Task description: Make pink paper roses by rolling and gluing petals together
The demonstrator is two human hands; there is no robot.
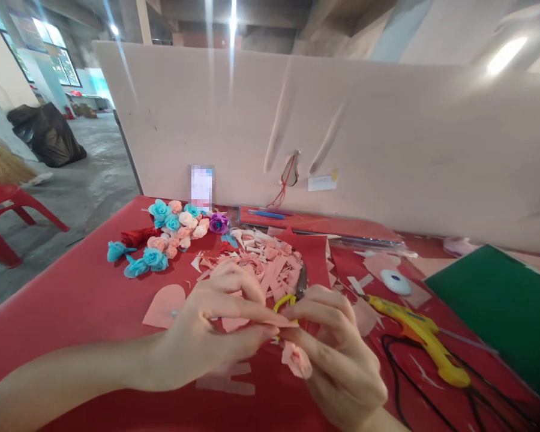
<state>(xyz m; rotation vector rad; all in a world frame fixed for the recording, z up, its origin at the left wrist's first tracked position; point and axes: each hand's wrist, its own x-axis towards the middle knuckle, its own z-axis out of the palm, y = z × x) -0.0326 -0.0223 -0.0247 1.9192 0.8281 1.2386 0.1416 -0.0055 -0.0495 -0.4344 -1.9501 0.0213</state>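
My left hand (pixel 216 327) and my right hand (pixel 337 354) meet low in the middle over the red table (pixel 72 300). Both pinch a small pink paper rose (pixel 297 359), with a pink paper petal (pixel 252 321) stretched between the left fingers and the right fingertips. Just behind my fingers lie scissors with yellow handles (pixel 292 294) on a heap of pink paper scraps (pixel 261 264). A heart-shaped pink paper piece (pixel 165 305) lies left of my left hand.
Finished paper roses (pixel 171 231) in blue, pink, red and purple lie at the back left. A yellow glue gun (pixel 425 339) with its black cord lies right of my hands, beside a white tape roll (pixel 396 281). A green sheet (pixel 504 306) lies at right; a pale board (pixel 342 138) stands behind.
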